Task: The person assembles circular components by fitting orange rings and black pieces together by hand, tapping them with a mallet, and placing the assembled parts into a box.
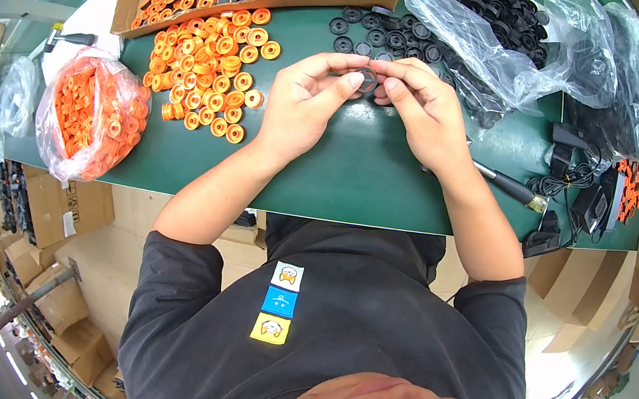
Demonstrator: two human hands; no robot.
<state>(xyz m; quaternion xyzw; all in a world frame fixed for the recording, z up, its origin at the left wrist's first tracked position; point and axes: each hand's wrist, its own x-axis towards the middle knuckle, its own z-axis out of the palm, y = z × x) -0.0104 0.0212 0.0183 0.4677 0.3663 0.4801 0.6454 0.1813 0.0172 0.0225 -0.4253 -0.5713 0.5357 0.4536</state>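
Observation:
Over the green table (339, 178), my left hand (305, 100) pinches a small round black part (367, 80) between thumb and fingers. My right hand (430, 110) closes on the same part from the other side, its fingertips partly hiding it. Left of my hands lies a spread of orange spool-shaped wheels (219, 69). Just beyond them, loose black round caps (393, 39) lie on the table.
A cardboard tray (258, 2) of orange-and-black wheels stands at the back. A plastic bag of orange parts (92, 116) sits at the left, a clear bag of black parts (502, 29) at the back right. A hammer (507, 185) and black cables (574, 184) lie right.

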